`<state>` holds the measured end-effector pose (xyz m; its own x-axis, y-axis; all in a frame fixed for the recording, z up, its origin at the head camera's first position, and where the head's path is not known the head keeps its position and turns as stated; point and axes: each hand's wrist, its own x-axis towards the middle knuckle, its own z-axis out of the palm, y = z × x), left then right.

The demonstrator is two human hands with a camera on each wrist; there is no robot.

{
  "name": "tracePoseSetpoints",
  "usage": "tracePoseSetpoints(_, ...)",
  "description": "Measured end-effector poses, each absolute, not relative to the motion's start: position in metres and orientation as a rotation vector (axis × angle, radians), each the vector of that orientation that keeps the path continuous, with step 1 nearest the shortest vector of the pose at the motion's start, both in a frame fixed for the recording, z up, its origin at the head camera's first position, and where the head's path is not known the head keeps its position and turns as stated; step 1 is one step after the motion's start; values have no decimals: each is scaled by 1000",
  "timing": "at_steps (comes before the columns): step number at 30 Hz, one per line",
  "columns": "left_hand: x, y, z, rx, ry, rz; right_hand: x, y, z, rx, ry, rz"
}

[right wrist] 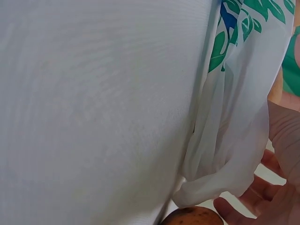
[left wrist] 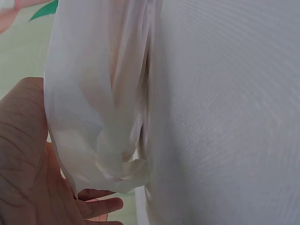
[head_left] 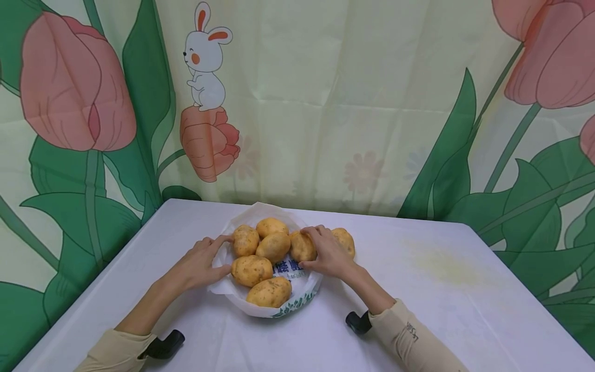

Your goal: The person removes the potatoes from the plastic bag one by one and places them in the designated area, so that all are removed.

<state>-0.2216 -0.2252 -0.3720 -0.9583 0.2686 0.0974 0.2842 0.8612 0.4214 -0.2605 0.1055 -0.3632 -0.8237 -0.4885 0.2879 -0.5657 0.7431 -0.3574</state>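
Observation:
Several yellow-brown potatoes (head_left: pixel 273 247) lie in a white plastic bag (head_left: pixel 304 281) with green and blue print, its mouth spread wide and its rim folded down. My left hand (head_left: pixel 197 263) is at the bag's left rim, thumb and fingers apart, fingertips close to the left potatoes. On the opposite side my right hand (head_left: pixel 327 253) reaches over the rim, thumb and forefinger curved round the rightmost potato (head_left: pixel 302 246) in the bag. In the wrist views, plastic (left wrist: pixel 89 93) covers part of my left hand (left wrist: pixel 28 164) and of my right hand (right wrist: pixel 281 187).
Another potato (head_left: pixel 344 241) lies on the table outside the bag, partly hidden behind my right hand. A white cloth covers the table (head_left: pixel 418 299). Behind it hangs a curtain (head_left: pixel 297 103) printed with tulips and a rabbit. Dark camera mounts (head_left: pixel 167 345) sit at both wrists.

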Motion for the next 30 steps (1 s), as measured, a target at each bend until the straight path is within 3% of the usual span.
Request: tracePoseSetpoints(30,-221,-225,-373,-479,-2993,-694,-233,126,-353,685,-2666,880)
